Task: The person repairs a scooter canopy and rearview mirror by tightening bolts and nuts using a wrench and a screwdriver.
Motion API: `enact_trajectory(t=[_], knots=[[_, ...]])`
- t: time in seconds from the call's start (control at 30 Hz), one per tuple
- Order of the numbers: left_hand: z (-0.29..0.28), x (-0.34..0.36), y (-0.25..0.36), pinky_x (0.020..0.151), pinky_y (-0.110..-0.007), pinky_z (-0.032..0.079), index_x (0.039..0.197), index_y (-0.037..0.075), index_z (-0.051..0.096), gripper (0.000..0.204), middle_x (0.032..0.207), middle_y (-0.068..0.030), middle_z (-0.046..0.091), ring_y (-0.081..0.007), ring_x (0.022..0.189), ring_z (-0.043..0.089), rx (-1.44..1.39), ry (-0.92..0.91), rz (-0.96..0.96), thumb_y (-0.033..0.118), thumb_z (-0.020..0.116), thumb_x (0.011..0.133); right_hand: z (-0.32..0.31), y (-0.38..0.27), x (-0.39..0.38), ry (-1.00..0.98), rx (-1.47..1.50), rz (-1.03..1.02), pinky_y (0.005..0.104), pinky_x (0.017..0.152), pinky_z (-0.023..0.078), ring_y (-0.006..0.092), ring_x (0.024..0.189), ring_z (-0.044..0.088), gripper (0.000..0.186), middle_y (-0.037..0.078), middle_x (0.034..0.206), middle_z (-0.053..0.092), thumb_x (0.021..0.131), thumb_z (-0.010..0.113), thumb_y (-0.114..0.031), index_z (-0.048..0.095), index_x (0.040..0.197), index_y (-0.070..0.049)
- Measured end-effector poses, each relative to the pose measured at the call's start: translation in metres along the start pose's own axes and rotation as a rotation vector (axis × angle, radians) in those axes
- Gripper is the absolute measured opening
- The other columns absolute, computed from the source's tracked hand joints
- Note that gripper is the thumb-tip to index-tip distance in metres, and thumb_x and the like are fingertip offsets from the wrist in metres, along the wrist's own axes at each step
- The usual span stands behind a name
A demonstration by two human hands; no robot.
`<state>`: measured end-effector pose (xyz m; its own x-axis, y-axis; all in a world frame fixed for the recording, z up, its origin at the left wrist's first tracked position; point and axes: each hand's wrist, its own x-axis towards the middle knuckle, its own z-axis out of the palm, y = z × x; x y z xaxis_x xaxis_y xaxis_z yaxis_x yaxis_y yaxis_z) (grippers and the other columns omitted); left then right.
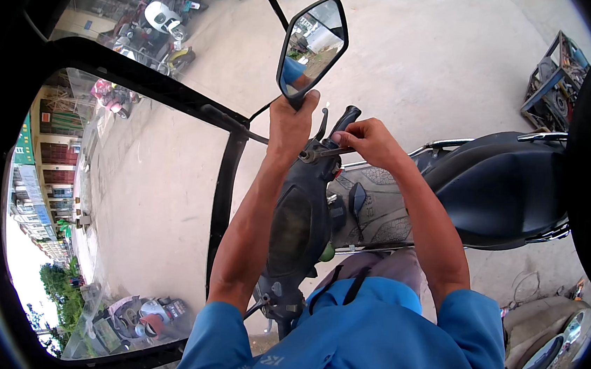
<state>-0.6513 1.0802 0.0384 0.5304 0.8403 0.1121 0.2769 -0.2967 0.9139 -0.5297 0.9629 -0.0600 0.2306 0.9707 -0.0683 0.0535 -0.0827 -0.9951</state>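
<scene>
My left hand (291, 124) is closed around the lower end of an angular black rear-view mirror (316, 49), which is held upright above the handlebar of a dark scooter. With fingers pinched, my right hand (375, 144) grips a thin metal wrench (333, 150). The wrench's far end meets the mirror mount (307, 154), beside the brake lever (322, 125) and black handlebar grip (347, 117). My left wrist partly hides the mirror's stem. A second, smaller-looking mirror (357, 198) lies on the grey footboard (381, 209).
The black seat (499, 192) extends to the right. A clear windscreen with a black frame (224, 185) curves along the left. A metal rack of parts (554, 84) stands at the far right, and parked scooters (162, 22) stand at the upper left.
</scene>
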Motion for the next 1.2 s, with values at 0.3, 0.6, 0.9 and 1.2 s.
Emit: enact_trajectory(t=[0.3,0.6,0.9,1.2], knots=[[0.003,0.0,0.01,0.059,-0.028,0.037,0.084,-0.004,0.064,0.025,0.068,0.0038,0.051,-0.0058,0.067,0.041,0.003,-0.086,-0.148,0.018,0.064,0.095,0.046,-0.032,-0.069,-0.029,0.385,0.335,0.0238,0.048,0.031,0.0049,0.053,0.039,0.025,-0.004,0.062,0.046,0.1,0.055,-0.022,0.065,0.102,0.001],[-0.007,-0.003,0.006,0.055,-0.029,0.034,0.078,-0.002,0.061,0.027,0.065,0.004,0.049,-0.0055,0.063,0.038,0.018,-0.028,-0.205,0.02,0.067,0.093,0.214,-0.083,-0.08,0.303,0.936,0.306,0.029,0.062,0.043,0.0118,0.066,0.052,0.016,0.004,0.075,0.053,0.103,0.046,-0.018,0.051,0.103,-0.003],[0.003,-0.001,0.005,0.042,-0.028,0.024,0.058,0.012,0.047,0.043,0.051,0.0079,0.038,-0.0035,0.045,0.033,0.0,-0.015,-0.048,0.026,0.07,0.092,0.059,-0.031,-0.12,0.297,-0.255,0.144,0.0447,0.072,0.047,0.0347,0.081,0.063,0.037,0.012,0.087,0.063,0.103,0.044,-0.036,0.069,0.102,-0.009],[0.002,0.0,0.003,0.045,-0.028,0.025,0.059,0.011,0.048,0.042,0.054,0.0084,0.04,-0.0031,0.05,0.033,0.015,-0.014,-0.008,0.025,0.069,0.093,-0.014,-0.032,-0.05,0.052,-0.675,-0.245,0.0425,0.067,0.048,0.0297,0.08,0.064,0.02,0.007,0.085,0.062,0.094,0.06,-0.027,0.072,0.096,-0.011]])
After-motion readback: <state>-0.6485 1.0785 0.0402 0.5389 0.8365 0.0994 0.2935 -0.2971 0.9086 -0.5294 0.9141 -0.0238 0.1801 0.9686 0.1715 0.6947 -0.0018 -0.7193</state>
